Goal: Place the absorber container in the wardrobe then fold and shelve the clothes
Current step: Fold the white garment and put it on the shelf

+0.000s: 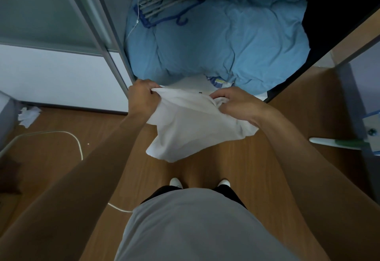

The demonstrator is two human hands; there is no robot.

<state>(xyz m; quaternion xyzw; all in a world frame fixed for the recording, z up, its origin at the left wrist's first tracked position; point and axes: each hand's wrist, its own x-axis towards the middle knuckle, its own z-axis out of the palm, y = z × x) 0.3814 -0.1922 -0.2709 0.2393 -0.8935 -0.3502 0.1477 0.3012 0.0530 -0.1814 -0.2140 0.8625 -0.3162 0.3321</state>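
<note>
"White garment [195,129]: by what is it held?" asks the first reader.

"By both hands," replies the second. "The left hand [141,100] pinches its upper edge, fingers curled over the cloth. The right hand [236,104] clutches a bunched part of the same edge, fingers closed round the folds. Between the two grips the cloth is drawn across; below them it hangs loose, seen against the wooden floor [287,137]."

"And where does it hang in relation to the wardrobe [118,40]?"

"Just in front of the open compartment. Directly beyond the grips, at the compartment's front edge, lie a flat white item [193,81] and a blue-and-yellow patterned piece [218,81], too little exposed to be identified. Farther beyond the grips a light blue duvet [226,40] fills the compartment's bottom. On its far left part rests a bundle of hangers [168,7], grey ones with a dark blue one."

"What lies on the near side of the grips?"

"Below the hanging cloth, nearer the person, show two white shoe tips [175,182]. Well to the left of the left-hand grip a white cable [59,132] curves over the floor. Beyond it lies crumpled white paper [27,115], close to the wardrobe's base."
</note>
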